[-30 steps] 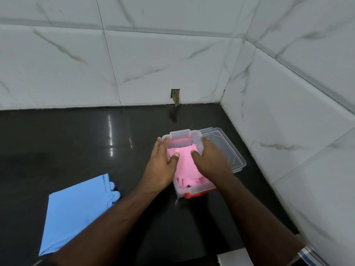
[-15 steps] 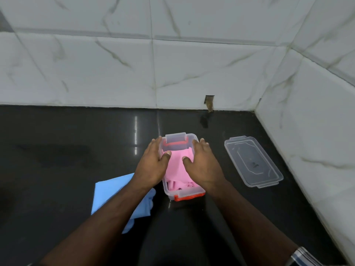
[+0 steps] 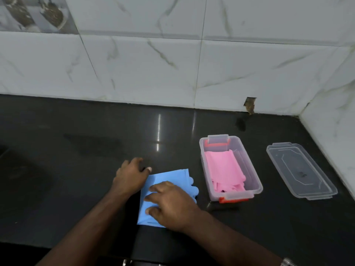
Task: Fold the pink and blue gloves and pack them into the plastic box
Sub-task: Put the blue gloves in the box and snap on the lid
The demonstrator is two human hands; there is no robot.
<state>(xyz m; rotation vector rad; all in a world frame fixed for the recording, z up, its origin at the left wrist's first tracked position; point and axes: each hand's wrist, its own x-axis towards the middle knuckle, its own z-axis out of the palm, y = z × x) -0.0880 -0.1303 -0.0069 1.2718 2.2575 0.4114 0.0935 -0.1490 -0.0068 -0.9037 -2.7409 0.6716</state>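
White marbled wall tiles (image 3: pixel 146 60) back a black counter (image 3: pixel 76 150). The box (image 3: pixel 255 189) holds pink gloves (image 3: pixel 223 167); its lid (image 3: pixel 299 169) lies right. Blue gloves (image 3: pixel 169 177) lie left, under the flat right hand (image 3: pixel 171 204); left hand (image 3: pixel 130 175) touches their edge, fingers loosely bent.

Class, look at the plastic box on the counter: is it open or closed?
Open. The plastic box has no cover on it; its clear lid lies flat on the counter to its right, and the pink gloves show inside.
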